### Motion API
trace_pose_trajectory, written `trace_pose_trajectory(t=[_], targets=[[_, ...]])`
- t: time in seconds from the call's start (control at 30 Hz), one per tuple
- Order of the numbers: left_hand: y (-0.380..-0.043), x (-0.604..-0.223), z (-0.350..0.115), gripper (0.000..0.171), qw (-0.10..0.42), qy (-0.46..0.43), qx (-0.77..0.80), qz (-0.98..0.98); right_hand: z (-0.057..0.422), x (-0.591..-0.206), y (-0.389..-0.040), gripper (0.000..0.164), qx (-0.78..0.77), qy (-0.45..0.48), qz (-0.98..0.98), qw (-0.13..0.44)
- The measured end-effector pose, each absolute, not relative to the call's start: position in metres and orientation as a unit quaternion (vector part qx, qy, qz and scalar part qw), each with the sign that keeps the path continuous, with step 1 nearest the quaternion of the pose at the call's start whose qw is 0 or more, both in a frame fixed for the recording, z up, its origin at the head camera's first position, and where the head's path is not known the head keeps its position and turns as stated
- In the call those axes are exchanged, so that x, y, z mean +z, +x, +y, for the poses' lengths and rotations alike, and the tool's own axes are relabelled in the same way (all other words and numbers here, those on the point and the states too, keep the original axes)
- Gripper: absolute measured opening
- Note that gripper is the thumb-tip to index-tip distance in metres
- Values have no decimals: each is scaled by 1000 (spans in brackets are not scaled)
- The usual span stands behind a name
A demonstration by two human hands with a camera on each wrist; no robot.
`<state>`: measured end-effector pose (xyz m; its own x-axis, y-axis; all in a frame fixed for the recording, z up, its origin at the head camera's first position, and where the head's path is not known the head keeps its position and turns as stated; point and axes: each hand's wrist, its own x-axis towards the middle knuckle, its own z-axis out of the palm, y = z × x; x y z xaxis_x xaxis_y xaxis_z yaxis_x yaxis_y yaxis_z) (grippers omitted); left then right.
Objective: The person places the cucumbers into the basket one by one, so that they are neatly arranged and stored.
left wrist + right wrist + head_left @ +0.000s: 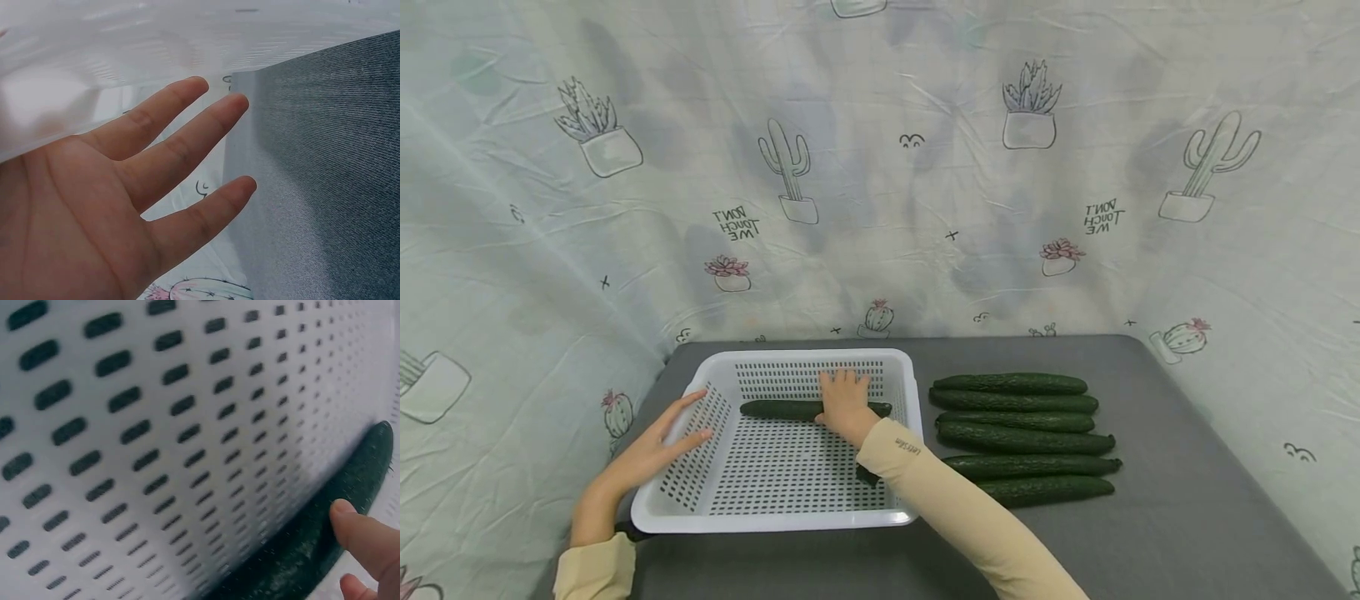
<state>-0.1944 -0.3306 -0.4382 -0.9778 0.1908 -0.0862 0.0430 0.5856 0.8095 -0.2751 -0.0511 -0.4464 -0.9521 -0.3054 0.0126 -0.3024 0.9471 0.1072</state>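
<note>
A white perforated basket (775, 523) stands at the left of the grey table. Inside it, along the far side, lies a dark green cucumber (782, 409). My right hand (846, 408) grips this cucumber from above; in the right wrist view the thumb (362, 531) presses on its skin. My left hand (651, 454) is at the basket's left rim, thumb and one finger reaching over the edge. Its other fingers (181, 147) stretch out straight beneath the rim in the left wrist view. Under the right sleeve a dark green end (867, 476) shows, the rest hidden.
Several cucumbers (1026, 437) lie side by side on the grey table (1180, 475), right of the basket; the right forearm (970, 517) partly covers the nearest ones. A patterned curtain (880, 183) hangs behind the table and along both sides.
</note>
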Motion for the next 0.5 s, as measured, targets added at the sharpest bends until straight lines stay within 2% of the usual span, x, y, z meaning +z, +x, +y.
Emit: trace_pose_trajectory(t=[0.27,0.5], targets=[[-195,-438,-332,74,62,76,424,900,-45,-436,-276,66,-23,160,-987,8],[-195,-439,-331,74,64,67,422,902,-36,-424,-278,66,11,160,-987,-6]])
